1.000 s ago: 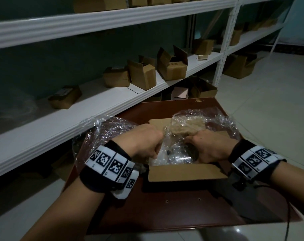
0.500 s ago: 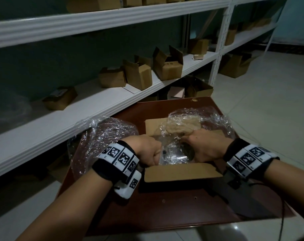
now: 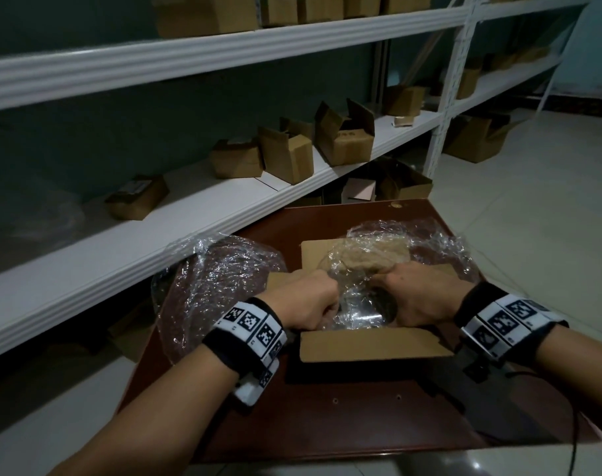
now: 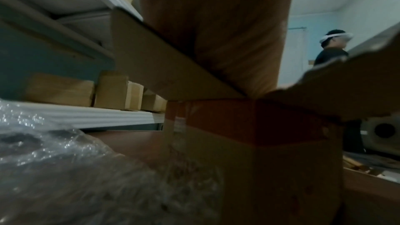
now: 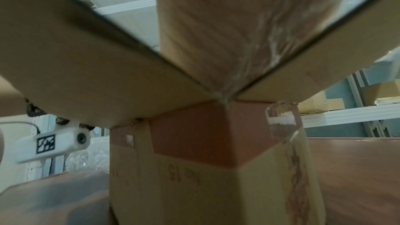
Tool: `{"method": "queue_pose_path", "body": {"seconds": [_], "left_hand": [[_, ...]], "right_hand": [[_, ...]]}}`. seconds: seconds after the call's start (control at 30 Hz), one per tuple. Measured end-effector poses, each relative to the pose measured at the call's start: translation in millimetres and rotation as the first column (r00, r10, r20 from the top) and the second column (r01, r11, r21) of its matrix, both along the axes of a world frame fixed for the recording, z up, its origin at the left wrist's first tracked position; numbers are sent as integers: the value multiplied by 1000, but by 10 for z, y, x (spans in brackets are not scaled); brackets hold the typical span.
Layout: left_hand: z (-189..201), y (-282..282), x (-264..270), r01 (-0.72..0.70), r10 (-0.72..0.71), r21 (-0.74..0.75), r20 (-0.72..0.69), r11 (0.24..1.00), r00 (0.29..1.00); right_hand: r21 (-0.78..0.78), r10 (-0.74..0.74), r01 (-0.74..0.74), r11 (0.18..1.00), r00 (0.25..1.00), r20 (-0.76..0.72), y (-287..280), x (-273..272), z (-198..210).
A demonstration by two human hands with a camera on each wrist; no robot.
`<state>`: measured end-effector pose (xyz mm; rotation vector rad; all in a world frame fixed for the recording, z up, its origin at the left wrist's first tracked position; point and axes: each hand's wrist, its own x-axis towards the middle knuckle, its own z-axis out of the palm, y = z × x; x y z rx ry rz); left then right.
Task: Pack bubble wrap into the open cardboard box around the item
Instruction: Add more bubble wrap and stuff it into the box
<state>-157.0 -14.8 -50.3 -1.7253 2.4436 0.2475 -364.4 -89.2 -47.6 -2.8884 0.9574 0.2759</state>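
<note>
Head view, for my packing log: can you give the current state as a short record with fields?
surface: dark red-brown table
box: open cardboard box, flaps spread outward
contents: dark item, mostly covered by bubble wrap
left hand: fingers curled, pushing wrap down at the box's left side
right hand: fingers curled into the wrap over the item
spare wrap: loose heap on the table left of the box
background: white shelves holding more cardboard boxes

Brown cardboard box (image 3: 371,348); clear bubble wrap (image 3: 361,269); reddish-brown table (image 3: 344,424).
</note>
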Motion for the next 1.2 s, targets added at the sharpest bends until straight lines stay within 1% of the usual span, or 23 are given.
{"method": "queue_pose_path", "body": {"seconds": [0.1,0.13,0.17,0.23,0.3,0.37,0.4,0.43,0.5,0.57,0.67,0.77,0.87,0.93,0.97,1.0,1.03,1.07,1.1,1.13,1.2], "left_hand": [[-44,2,10,33,-33,-183,-1,983,999],[-44,8,11,32,-35,-223,-10,974,999],[-40,2,20,23,-28,-223,-18,975,999],[46,3,33,-27,16,-152,-74,988,997],[167,4,38,-88,68,-96,-194,991,979],[257,8,19,-127,92,-104,-291,986,952],[276,17,-4,-131,91,-116,-295,985,951],[257,19,-28,-116,77,-136,-262,984,962],[184,14,-92,-65,37,-194,-148,979,988],[107,-18,-137,-45,27,-222,-83,974,996],[58,-56,-169,-64,54,-194,-56,979,997],[36,-54,-227,-95,90,-106,-52,990,995],[7,-92,-245,-109,107,-38,-47,993,993],[-4,-121,-237,-123,123,-10,-46,992,991],[-13,-132,-231,-124,124,3,-56,992,991],[-27,-140,-226,-127,128,22,-69,992,989],[-33,-142,-221,-135,138,36,-81,990,987],[-37,-138,-217,-149,153,49,-85,988,985],[-49,-137,-212,-159,163,55,-82,986,983],[-55,-142,-205,-157,160,51,-75,986,984],[-71,-161,-198,-150,154,52,-80,987,985]], "right_hand": [[-8,3,-3,1000,1000,7,-7,-2,-22],[-11,6,-6,1000,1000,6,-7,-1,-21],[-11,9,-9,1000,1000,9,-8,0,-15],[-8,1,-1,1000,1000,4,-10,-7,-9],[-20,-4,3,1000,1000,-7,-7,-13,-13],[-14,-1,1,1000,1000,-11,-13,-18,-27],[-11,0,0,1000,1000,-14,-14,-20,-21],[-10,3,-3,1000,1000,-18,-16,-20,-14],[-7,11,-11,1000,1000,-20,-22,-24,-21],[-7,17,-17,1000,1000,-18,-15,-26,-27],[0,25,-25,1000,999,-33,-17,-34,-35],[35,58,-56,998,997,-51,7,-55,29],[120,89,-92,988,996,29,17,-119,121],[104,115,-122,987,991,65,33,-160,219],[56,159,-166,984,981,110,42,-171,281],[-1,198,-202,979,962,190,48,-179,335],[-62,228,-220,974,926,299,64,-181,394],[-137,257,-220,966,883,392,91,-177,453],[-208,272,-196,958,850,451,101,-161,491],[-263,260,-147,954,841,475,132,-138,550],[-299,184,-46,953,872,453,123,-120,556]]}}
